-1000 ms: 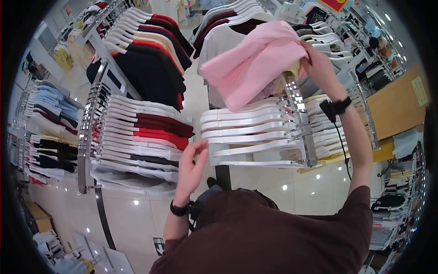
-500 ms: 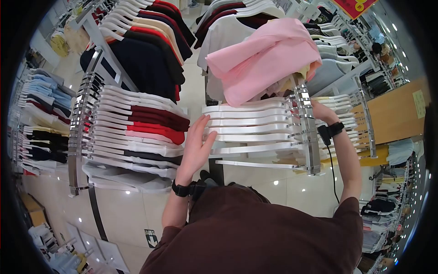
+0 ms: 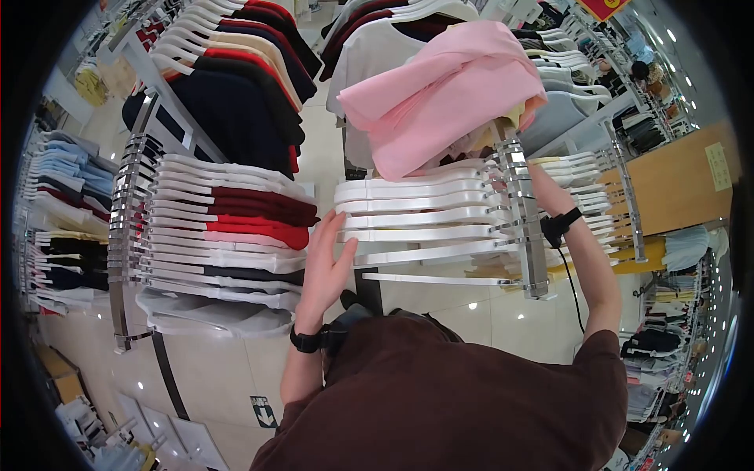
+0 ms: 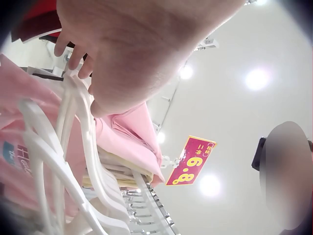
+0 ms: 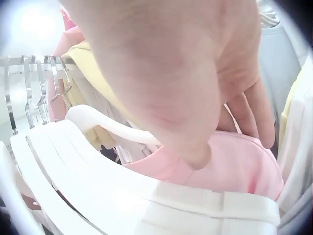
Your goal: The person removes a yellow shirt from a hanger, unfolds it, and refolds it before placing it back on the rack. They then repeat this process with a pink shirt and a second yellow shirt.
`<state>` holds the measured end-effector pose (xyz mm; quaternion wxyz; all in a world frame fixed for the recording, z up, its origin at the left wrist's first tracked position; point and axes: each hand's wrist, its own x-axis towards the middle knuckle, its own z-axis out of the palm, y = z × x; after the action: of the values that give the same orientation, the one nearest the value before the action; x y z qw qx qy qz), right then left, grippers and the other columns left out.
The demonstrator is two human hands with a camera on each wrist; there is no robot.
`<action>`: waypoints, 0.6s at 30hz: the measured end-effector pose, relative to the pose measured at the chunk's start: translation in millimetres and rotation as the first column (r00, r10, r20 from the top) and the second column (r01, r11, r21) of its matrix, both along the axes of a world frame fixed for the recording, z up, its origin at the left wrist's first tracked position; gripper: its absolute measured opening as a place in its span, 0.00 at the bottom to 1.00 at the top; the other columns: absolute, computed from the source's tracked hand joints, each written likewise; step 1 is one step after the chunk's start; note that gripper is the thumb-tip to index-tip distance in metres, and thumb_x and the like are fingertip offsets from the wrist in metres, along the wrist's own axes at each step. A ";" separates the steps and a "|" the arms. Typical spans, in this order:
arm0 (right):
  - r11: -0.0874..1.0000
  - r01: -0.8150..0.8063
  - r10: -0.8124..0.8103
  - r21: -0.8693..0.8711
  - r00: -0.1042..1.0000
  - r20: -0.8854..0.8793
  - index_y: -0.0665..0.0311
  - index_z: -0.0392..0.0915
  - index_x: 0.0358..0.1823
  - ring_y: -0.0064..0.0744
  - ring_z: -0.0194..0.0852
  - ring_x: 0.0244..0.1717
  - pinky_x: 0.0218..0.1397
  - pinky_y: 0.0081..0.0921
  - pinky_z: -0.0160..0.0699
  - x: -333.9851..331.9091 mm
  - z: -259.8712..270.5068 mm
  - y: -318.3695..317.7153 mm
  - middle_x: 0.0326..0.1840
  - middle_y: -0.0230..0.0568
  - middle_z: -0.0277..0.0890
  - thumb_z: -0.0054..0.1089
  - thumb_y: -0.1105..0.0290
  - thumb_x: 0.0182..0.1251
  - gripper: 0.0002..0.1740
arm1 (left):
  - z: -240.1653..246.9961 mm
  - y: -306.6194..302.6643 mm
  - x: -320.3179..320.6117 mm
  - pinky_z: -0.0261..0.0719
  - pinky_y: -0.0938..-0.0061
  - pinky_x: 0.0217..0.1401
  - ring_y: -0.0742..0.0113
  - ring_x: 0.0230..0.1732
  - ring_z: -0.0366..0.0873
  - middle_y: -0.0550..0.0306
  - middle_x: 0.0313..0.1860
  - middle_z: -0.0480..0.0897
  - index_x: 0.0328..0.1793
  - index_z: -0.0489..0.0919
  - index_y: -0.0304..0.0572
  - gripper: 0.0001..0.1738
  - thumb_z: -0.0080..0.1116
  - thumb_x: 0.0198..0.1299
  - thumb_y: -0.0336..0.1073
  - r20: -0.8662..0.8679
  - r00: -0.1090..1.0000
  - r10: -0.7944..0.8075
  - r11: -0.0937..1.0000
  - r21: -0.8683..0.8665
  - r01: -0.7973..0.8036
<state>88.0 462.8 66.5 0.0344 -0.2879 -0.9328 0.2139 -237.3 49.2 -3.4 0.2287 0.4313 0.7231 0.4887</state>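
Observation:
White hangers (image 3: 436, 218) hang on a chrome rail (image 3: 525, 212). My left hand (image 3: 320, 271) is at their left ends, fingers extended, fingertips against the hangers. Beyond that rail, my right hand (image 3: 552, 192) is partly hidden in the head view. The right wrist view shows my right hand (image 5: 181, 73) with its thumb on a pink garment (image 5: 230, 161) on a hanger, its other fingers stretched down by the garment's upper edge. A folded pink cloth (image 3: 448, 98) lies over the rail's far end, touched by neither hand.
To the left, a second rail (image 3: 126, 235) holds white, dark red and red garments (image 3: 259, 228). Dark garments (image 3: 236, 118) hang farther back. A brown board (image 3: 667, 184) stands at the right, and a red price sign (image 4: 191, 160) hangs overhead.
My right hand has come away from the folded pink cloth and moved down beside the rail. My left hand has moved onto the hanger ends, its fingers straighter.

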 end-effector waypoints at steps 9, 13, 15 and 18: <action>0.985 0.005 -0.045 0.173 0.972 0.229 0.68 0.83 0.48 0.69 0.85 0.49 0.51 0.57 0.81 2.2 31.0 -40.1 0.43 0.62 0.87 0.59 0.70 0.70 0.12 | -2.1 -2.1 4.0 0.61 0.54 0.89 0.41 0.87 0.64 0.36 0.87 0.68 0.84 0.72 0.37 0.32 0.60 0.80 0.43 -0.007 1.000 -0.003 1.000 -0.019 0.003; 1.000 0.017 -0.016 -0.003 0.978 0.209 0.70 0.84 0.50 0.56 0.90 0.43 0.49 0.46 0.85 21.9 -6.9 -9.2 0.40 0.56 0.89 0.61 0.69 0.69 0.14 | -2.2 -5.5 5.6 0.61 0.57 0.88 0.44 0.87 0.66 0.38 0.86 0.69 0.84 0.72 0.37 0.31 0.60 0.80 0.41 -0.029 1.000 -0.003 0.999 -0.043 0.002; 0.993 0.041 -0.023 -0.110 0.987 0.160 0.69 0.85 0.53 0.45 0.89 0.41 0.47 0.40 0.84 40.8 -38.6 13.0 0.37 0.51 0.89 0.62 0.70 0.69 0.15 | -5.0 -6.7 5.4 0.60 0.55 0.89 0.41 0.87 0.64 0.37 0.86 0.69 0.85 0.72 0.37 0.32 0.60 0.80 0.42 0.000 1.000 -0.016 0.999 -0.033 0.016; 0.954 0.091 -0.069 -0.287 0.994 0.087 0.69 0.86 0.58 0.19 0.82 0.38 0.44 0.26 0.82 54.7 -59.8 17.3 0.35 0.36 0.87 0.61 0.72 0.71 0.17 | -2.7 -3.4 7.9 0.60 0.52 0.89 0.39 0.88 0.63 0.36 0.86 0.68 0.85 0.71 0.37 0.32 0.60 0.80 0.42 0.026 1.000 -0.017 1.000 -0.022 0.017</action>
<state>142.6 480.1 6.8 -0.0350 -0.3354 -0.8795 0.3358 -229.4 45.8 -6.1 0.2469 0.4286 0.7219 0.4840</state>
